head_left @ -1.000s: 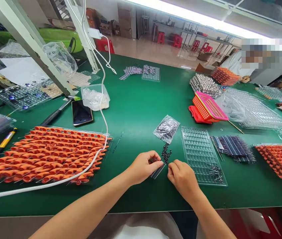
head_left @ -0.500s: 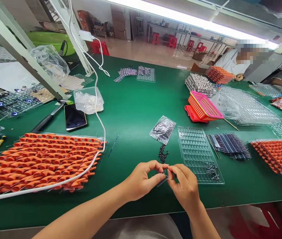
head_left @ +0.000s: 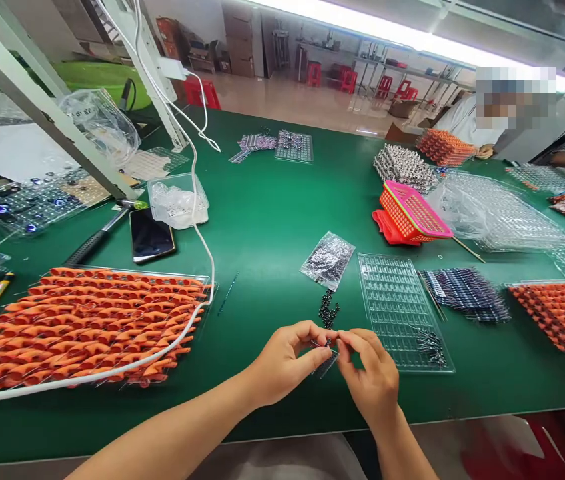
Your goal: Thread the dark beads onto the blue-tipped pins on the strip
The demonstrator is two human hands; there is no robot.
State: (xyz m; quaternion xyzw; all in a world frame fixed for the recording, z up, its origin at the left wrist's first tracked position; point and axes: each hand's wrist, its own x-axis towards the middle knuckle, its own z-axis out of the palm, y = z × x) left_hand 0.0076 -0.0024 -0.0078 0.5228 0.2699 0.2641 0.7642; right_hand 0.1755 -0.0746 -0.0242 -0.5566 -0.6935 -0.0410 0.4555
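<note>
My left hand is closed in a pinch, its fingertips meeting those of my right hand, which pinches too. What they hold between them is too small to make out. Just below the fingertips, a small dark ribbed piece shows in part, mostly hidden by my left hand. Beyond my fingers lies a scatter of small black beads, spilling toward me from a clear bag of dark beads. To the right, a clear ridged plastic tray carries several thin dark-and-silver pieces in its near right corner.
Orange pieces cover a tray at left, crossed by a white cable. A phone and hammer lie beyond. At right are striped dark sticks, a pink basket and more orange pieces. A person sits far right.
My hands stay pinched together in nearly the same spot, with slight finger movement. The view has shifted a little, and the dark piece below the fingertips shows slightly more.
</note>
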